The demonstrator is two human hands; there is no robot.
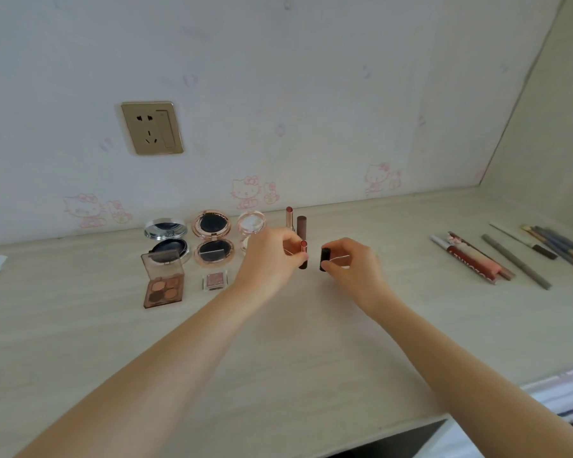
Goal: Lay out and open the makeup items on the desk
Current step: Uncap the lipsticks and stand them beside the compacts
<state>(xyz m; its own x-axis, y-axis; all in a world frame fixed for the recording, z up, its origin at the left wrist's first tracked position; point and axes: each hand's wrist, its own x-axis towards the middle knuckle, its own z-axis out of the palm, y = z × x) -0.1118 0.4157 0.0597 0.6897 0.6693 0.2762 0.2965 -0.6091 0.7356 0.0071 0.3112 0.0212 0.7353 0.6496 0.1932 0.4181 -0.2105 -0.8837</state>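
Desk (278,342); left hand (272,256) perhaps half-hides compact (250,226).

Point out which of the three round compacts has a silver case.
The leftmost compact, above the brown eyeshadow palette; the other two have rose-gold and pale pink cases.

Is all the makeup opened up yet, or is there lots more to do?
Mostly done on the left: three round compacts and the eyeshadow palette lie open, and one lipstick stands uncapped. Right now the left hand holds an open lipstick while the right hand holds its black cap. The pencils and tubes on the right look untouched.
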